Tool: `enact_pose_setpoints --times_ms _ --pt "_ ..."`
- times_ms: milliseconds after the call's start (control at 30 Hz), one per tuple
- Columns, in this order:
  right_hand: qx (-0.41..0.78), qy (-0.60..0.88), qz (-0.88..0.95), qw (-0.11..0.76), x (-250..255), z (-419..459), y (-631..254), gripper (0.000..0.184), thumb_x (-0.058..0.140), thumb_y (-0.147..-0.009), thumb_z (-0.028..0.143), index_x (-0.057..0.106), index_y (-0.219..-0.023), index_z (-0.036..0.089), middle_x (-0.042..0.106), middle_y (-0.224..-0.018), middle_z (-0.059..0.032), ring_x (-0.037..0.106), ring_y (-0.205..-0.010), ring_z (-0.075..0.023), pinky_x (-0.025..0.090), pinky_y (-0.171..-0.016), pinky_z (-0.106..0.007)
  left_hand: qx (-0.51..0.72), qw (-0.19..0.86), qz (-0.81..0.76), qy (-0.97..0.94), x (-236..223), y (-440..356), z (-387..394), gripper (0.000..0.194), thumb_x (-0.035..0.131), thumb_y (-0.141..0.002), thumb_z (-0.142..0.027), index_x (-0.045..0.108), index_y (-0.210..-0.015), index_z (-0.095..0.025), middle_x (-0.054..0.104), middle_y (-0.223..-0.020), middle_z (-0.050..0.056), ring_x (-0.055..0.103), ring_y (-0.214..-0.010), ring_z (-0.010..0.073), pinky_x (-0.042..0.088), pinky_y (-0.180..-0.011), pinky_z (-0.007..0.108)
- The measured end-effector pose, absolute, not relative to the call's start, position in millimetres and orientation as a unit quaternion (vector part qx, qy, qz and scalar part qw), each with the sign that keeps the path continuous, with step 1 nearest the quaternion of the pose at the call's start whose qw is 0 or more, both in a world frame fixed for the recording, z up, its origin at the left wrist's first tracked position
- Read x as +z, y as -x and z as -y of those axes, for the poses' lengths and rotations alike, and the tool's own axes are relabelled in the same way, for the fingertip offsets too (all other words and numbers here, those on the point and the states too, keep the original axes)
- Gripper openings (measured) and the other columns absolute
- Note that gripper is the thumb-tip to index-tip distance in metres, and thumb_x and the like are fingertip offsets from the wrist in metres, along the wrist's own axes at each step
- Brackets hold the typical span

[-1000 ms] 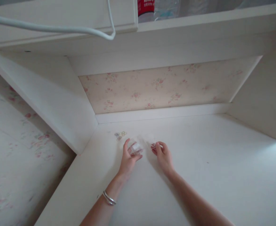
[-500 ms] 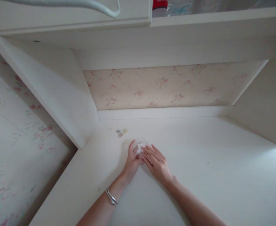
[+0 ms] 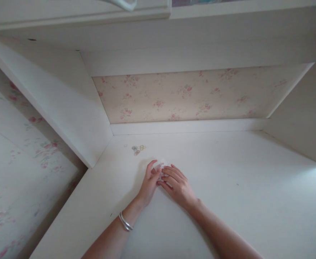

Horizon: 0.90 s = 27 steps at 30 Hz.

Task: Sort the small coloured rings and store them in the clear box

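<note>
A small, crinkled clear plastic bag (image 3: 159, 166) lies between my two hands, low over the white desktop. My left hand (image 3: 149, 183) is closed around its left side, with the thumb laid across the front. From the right, my right hand (image 3: 178, 185) presses its bent fingers onto the plastic. The fingers cover much of the bag, so its contents cannot be made out. Just beyond my left hand, several small thin coloured rings (image 3: 137, 149), which look like little rubber bands, lie in a loose cluster. A single pale ring (image 3: 125, 145) sits to their left.
The white desktop (image 3: 214, 201) runs between a left side panel (image 3: 66, 104) and a right side panel (image 3: 303, 115). Flowered wallpaper (image 3: 186, 95) shows at the back under an overhead shelf (image 3: 201, 39). A cabinet door (image 3: 74, 10) hangs at upper left.
My left thumb has moved up across the plastic bag, and my right fingers have shifted slightly left over it. The view has tilted down slightly. The coloured rings lie as before.
</note>
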State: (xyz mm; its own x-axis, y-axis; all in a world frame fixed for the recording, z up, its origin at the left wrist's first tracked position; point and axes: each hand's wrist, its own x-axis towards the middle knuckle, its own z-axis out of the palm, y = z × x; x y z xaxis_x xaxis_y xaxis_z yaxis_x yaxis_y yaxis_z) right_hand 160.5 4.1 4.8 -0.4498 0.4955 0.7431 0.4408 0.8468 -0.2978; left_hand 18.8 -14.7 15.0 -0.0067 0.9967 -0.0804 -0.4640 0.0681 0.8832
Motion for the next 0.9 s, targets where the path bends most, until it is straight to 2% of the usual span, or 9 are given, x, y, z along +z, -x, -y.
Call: enact_pose_setpoints --times_ms 200,333,467,600,767,900 --pt "0.067 0.285 0.836 0.464 7.6 -0.7 -158.2 0.012 0.063 -0.082 0.027 0.067 -0.094 0.026 0.068 -0.106 -0.0047 0.059 -0.107 -0.0209 0.044 -0.1 -0.044 0.597 0.59 -0.425 -0.34 8.8 -18.0 11.9 0.054 0.067 -0.075 -0.046 0.048 -0.121 -0.026 0.064 -0.101 0.006 0.063 -0.085 0.0162 0.051 -0.067 0.025" --pt "0.129 0.341 0.776 0.515 6.2 -1.6 -158.2 0.014 0.062 -0.083 0.029 0.066 -0.096 0.025 0.067 -0.104 -0.0074 0.059 -0.104 -0.0216 0.05 -0.092 -0.041 0.593 0.589 -0.424 -0.35 8.4 -17.5 11.9 0.052 0.065 -0.076 -0.047 0.047 -0.12 -0.026 0.063 -0.1 0.006 0.063 -0.08 0.0161 0.053 -0.064 0.027" --pt "0.262 0.425 0.662 0.559 -1.8 -9.1 -160.2 0.028 0.058 -0.085 0.035 0.063 -0.108 0.022 0.062 -0.113 -0.0106 0.06 -0.102 -0.0212 0.054 -0.085 -0.037 0.565 0.598 -0.43 -0.371 11.6 -17.0 12.7 0.056 0.064 -0.077 -0.048 0.047 -0.126 -0.027 0.062 -0.105 0.007 0.064 -0.082 0.0194 0.056 -0.065 0.033" --pt "0.406 0.459 0.6 0.514 -9.9 -16.4 -162.5 0.046 0.058 -0.083 0.043 0.057 -0.122 0.02 0.065 -0.111 -0.0117 0.065 -0.091 -0.0219 0.057 -0.073 -0.035 0.538 0.594 -0.454 -0.39 14.2 -16.9 13.2 0.063 0.061 -0.079 -0.049 0.041 -0.135 -0.03 0.062 -0.111 0.007 0.064 -0.087 0.0212 0.057 -0.064 0.031" --pt "0.408 0.476 0.592 0.506 -11.4 -17.5 -163.2 0.047 0.057 -0.083 0.046 0.06 -0.12 0.018 0.066 -0.113 -0.0118 0.064 -0.094 -0.0232 0.054 -0.077 -0.035 0.525 0.605 -0.454 -0.39 17.3 -16.0 14.2 0.068 0.06 -0.08 -0.051 0.034 -0.14 -0.033 0.057 -0.125 0.008 0.063 -0.094 0.0235 0.056 -0.064 0.029" --pt "0.414 0.494 0.577 0.501 -11.3 -16.4 -163.0 0.049 0.056 -0.083 0.048 0.06 -0.122 0.018 0.067 -0.11 -0.0112 0.066 -0.09 -0.023 0.054 -0.075 -0.034 0.534 0.651 -0.403 -0.359 16.9 -14.0 13.2 0.063 0.05 -0.085 -0.055 0.033 -0.141 -0.033 0.058 -0.124 0.009 0.063 -0.094 0.0229 0.055 -0.065 0.03"
